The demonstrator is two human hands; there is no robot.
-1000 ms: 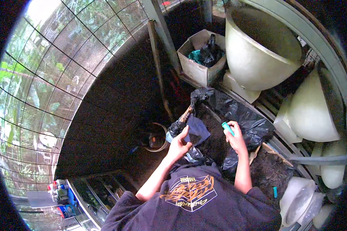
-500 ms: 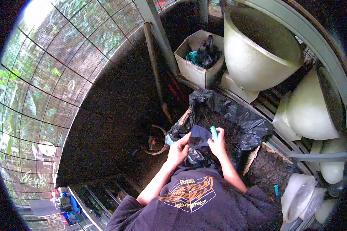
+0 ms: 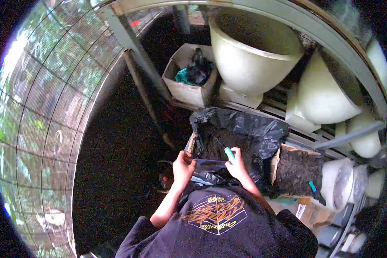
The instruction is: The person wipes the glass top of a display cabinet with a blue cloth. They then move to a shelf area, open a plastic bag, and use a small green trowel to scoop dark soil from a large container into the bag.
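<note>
My left hand [image 3: 183, 167] pinches one end of a thin, dark, see-through plastic bag [image 3: 209, 164], drawn taut between both hands. My right hand [image 3: 238, 167] is closed round a small tool with a turquoise handle [image 3: 229, 153] and meets the bag's other end. The tool's working end is hidden. Just beyond my hands lies dark soil [image 3: 215, 144] in a box lined with black plastic sheeting [image 3: 262, 127]. Crumpled plastic shows below the bag, close to my shirt.
A second box of soil [image 3: 296, 172] stands to the right, with another turquoise handle [image 3: 312, 186] on it. Large pale pots [image 3: 253, 60] line the rack behind. A white carton [image 3: 189, 92] holds dark plastic. A pole [image 3: 144, 94] leans at left, near the mesh wall [image 3: 47, 129].
The bag, held open before, is now stretched flat between my hands. My left hand has turned more upright. The whole view has shifted, showing more of the right side.
</note>
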